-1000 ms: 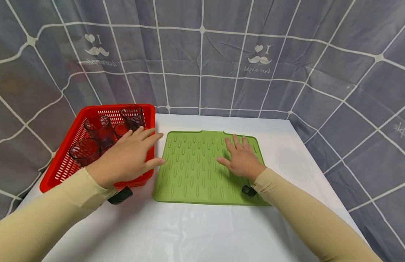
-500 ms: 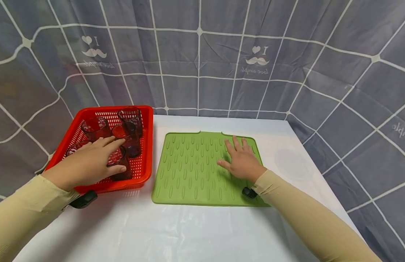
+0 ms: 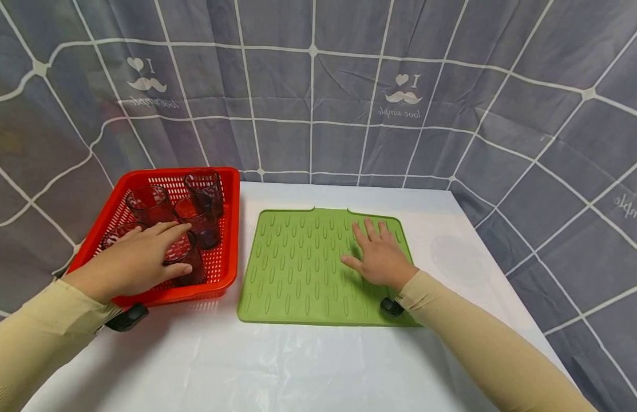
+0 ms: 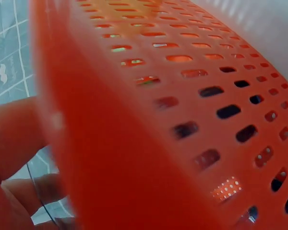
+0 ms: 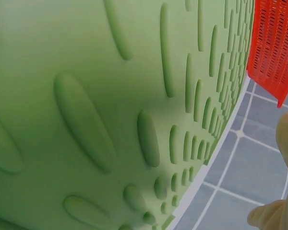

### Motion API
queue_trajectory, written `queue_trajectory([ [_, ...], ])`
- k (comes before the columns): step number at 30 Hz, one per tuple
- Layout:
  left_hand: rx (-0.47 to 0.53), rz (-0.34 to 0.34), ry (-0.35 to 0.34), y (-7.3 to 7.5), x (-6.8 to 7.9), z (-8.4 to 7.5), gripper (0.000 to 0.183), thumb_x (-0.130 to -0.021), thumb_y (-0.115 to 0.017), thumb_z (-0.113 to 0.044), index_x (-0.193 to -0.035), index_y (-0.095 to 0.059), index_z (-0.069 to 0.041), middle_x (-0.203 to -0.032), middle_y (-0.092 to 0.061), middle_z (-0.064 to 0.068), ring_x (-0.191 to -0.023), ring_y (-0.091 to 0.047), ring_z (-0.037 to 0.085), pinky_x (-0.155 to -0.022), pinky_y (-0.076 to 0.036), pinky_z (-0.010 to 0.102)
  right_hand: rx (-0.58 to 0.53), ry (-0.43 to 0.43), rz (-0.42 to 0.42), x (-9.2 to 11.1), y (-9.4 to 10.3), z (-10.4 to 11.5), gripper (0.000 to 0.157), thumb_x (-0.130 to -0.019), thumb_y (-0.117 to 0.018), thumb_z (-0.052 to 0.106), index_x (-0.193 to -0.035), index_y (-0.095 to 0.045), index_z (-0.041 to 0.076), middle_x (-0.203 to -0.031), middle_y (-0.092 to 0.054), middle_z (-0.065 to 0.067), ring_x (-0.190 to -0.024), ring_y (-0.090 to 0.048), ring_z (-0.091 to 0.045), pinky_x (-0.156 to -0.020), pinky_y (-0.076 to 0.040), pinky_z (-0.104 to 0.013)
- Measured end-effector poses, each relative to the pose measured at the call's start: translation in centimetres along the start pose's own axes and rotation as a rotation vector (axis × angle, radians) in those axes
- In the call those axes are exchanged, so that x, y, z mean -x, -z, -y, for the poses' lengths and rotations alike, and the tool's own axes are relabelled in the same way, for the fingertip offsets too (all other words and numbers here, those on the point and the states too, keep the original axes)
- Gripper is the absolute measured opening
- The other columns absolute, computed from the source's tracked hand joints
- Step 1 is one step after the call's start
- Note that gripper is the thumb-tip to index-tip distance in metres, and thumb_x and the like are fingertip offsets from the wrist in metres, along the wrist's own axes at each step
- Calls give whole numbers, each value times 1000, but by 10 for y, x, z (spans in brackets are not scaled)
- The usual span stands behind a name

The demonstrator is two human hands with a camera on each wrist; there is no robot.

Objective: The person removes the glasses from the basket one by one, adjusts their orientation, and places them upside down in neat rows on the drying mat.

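Observation:
My left hand (image 3: 135, 259) reaches over the near side of a red plastic basket (image 3: 229, 229), with its thumb and fingers apart around the rim of the nearest dark glass tumbler (image 3: 190, 269). Part of that tumbler is hidden by the hand. Behind it stand another tumbler (image 3: 200, 223) and several more of the same dark tinted glass. In the left wrist view, the basket's slotted wall (image 4: 182, 86) fills most of the picture, with fingers (image 4: 12, 136) beyond its rim. My right hand (image 3: 379, 257) is spread, palm down, over a green ridged mat (image 3: 297, 263), holding nothing.
The white table (image 3: 297, 366) carries both mat and basket, the basket standing at the mat's left. A grey curtain (image 3: 277, 86) with white grid lines hangs behind the table and along its sides. A black camera band (image 3: 127, 317) sits on the left wrist.
My left hand has moved left and down from the basket's right rim to its near tumbler, slowing over the last half second. The right hand stays over the mat.

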State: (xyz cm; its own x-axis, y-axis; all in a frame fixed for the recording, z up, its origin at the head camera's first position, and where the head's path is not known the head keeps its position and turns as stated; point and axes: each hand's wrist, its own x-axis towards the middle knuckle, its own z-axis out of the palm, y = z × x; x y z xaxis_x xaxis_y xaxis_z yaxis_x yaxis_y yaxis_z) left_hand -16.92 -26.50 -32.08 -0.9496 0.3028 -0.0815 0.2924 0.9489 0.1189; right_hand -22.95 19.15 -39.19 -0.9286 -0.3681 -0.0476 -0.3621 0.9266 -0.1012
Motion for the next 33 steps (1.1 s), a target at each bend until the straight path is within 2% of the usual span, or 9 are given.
queue_trajectory([
  [5,4,2,10,-1,-2,1,92,-90,-82,-44,-160,-40,-1,-152,-48,35,-143,-42,55,-119,-19,78,3,-4,12,0,-3,-1,91,-105,-48,64,-169,-17,6,-174,-11,-29,-158,-7,-59,-128,-19,-69],
  [13,31,-7,0,-1,-5,1,94,-87,-85,-43,-157,-42,2,-146,-51,37,-140,-42,55,-120,-20,75,-24,-9,28,2,-5,0,92,-105,-49,63,-169,-16,6,-175,-9,-27,-159,-4,-57,-129,-16,-67],
  [18,62,-13,17,-3,-5,1,95,-86,-86,-45,-157,-43,1,-144,-50,35,-136,-45,57,-115,-35,74,-26,-10,34,2,-4,1,92,-105,-50,63,-169,-16,7,-175,-9,-27,-159,-5,-56,-129,-16,-66],
  [21,97,-28,15,-4,-4,0,95,-85,-86,-45,-157,-44,0,-143,-50,33,-132,-49,54,-108,-44,73,-21,-6,27,2,-4,0,92,-105,-50,63,-169,-16,7,-175,-10,-27,-159,-6,-56,-129,-17,-66],
  [27,144,-60,-6,-5,-5,-3,92,-84,-88,-42,-155,-46,-1,-140,-51,30,-129,-50,50,-105,-46,72,-29,2,10,2,-4,0,92,-105,-51,62,-169,-17,6,-174,-11,-27,-159,-7,-57,-129,-17,-66],
  [33,196,-100,-3,2,-6,-8,90,-85,-88,-39,-156,-46,-4,-142,-48,27,-128,-46,47,-102,-49,71,-29,17,-4,3,-2,0,91,-105,-52,61,-168,-18,4,-174,-11,-29,-158,-8,-58,-129,-17,-66],
])
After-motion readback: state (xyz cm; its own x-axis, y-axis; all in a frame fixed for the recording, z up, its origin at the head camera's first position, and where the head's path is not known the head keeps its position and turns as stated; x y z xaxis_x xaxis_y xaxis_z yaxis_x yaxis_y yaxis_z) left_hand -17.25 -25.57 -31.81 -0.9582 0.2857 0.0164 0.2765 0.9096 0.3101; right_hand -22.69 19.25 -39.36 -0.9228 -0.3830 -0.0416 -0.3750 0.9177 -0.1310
